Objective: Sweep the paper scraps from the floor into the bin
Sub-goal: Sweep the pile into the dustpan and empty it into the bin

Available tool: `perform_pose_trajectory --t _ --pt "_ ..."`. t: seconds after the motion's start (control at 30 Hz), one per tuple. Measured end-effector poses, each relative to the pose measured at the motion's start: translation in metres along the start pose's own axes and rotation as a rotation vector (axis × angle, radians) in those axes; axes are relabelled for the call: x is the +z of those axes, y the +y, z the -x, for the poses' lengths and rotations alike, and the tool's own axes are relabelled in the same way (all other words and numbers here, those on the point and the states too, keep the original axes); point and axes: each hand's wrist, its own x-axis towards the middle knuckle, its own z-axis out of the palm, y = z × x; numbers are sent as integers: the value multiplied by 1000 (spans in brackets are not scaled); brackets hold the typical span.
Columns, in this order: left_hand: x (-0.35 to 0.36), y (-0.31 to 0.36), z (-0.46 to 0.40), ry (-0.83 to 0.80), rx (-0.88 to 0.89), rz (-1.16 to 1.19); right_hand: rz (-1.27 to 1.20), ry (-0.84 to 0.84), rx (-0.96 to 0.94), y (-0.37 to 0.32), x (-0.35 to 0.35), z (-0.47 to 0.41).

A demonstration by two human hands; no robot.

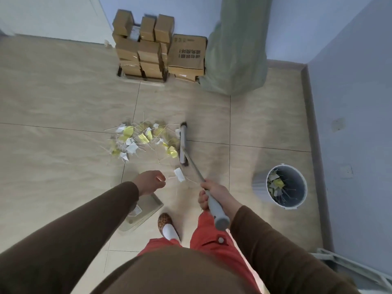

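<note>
I am gripping the grey broom handle [214,205] in my right hand [216,194]; my left hand [149,181] is hanging loosely curled, holding nothing, above the beige plastic dustpan [146,211]. 1 white scrap [179,175] is lying near my hands; beyond it, the white and yellow paper scrap pile [142,140] is sitting beside the broom head [183,144]. The round grey bin [286,186], by the floor's right edge, is already holding some scraps, so I judge most still unswept.

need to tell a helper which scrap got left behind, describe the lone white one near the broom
Start at the broom head right of the scrap pile. The stray white scrap lies nearer the person, beside the broom handle, apart from the pile.
</note>
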Motion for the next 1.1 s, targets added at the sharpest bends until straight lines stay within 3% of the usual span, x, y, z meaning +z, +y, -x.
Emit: perform_pose_trajectory --t 0.1,0.27,0.37,0.47,0.57,0.77,0.97,1.1 --pt "-6 -24 10 17 3 30 9 -46 1 9 -12 27" --pt "-15 -46 11 30 -15 98 256 10 -129 2 -21 40" --pt "-22 -54 6 41 -17 130 458 26 -188 -25 -17 25" --pt "-31 -65 2 48 -29 153 814 186 -300 -73 0 -19" --pt "-43 -73 -5 76 -63 209 1114 258 -395 -124 31 -74" --pt "-69 -95 -30 151 -147 285 1602 140 -513 -188 144 -165" --pt "-81 -115 -42 203 -201 338 1934 58 -553 -187 261 -232" --pt "-73 -128 -39 195 -265 397 2125 37 -560 -159 296 -248"
